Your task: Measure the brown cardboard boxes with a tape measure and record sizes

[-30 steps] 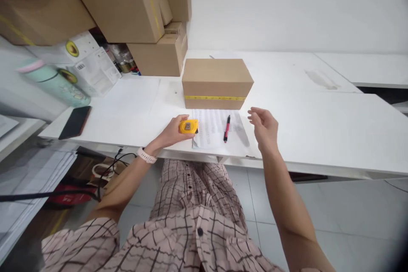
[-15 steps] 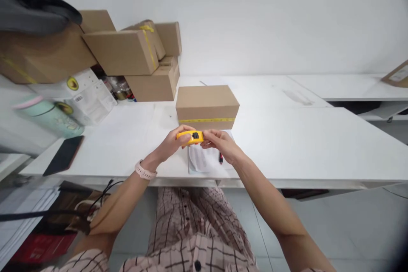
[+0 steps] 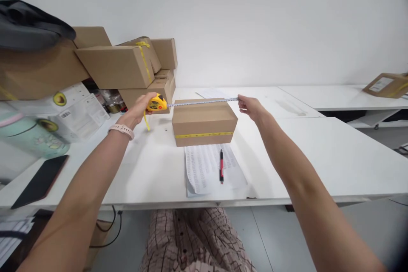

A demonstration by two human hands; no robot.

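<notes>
A brown cardboard box [image 3: 204, 121] with a yellow tape band stands on the white table [image 3: 306, 153]. My left hand [image 3: 138, 108] grips a yellow tape measure [image 3: 157, 103] just left of the box's far top edge. Its white blade [image 3: 202, 102] runs along that edge to my right hand [image 3: 250, 107], which pinches the blade's end at the box's right corner. In front of the box lies a printed sheet [image 3: 210, 169] with a red and black pen [image 3: 221, 165] on it.
Several stacked cardboard boxes [image 3: 111, 66] fill the back left, with white packets [image 3: 76, 108] and a mint bottle [image 3: 30, 136] below them. A black phone [image 3: 40, 180] lies at the table's left edge. Another parcel [image 3: 384, 84] sits on the far right table.
Both hands rose from the table's front edge to the box. My right hand pulled the blade out to the right, while the left carried the tape measure to the box's left.
</notes>
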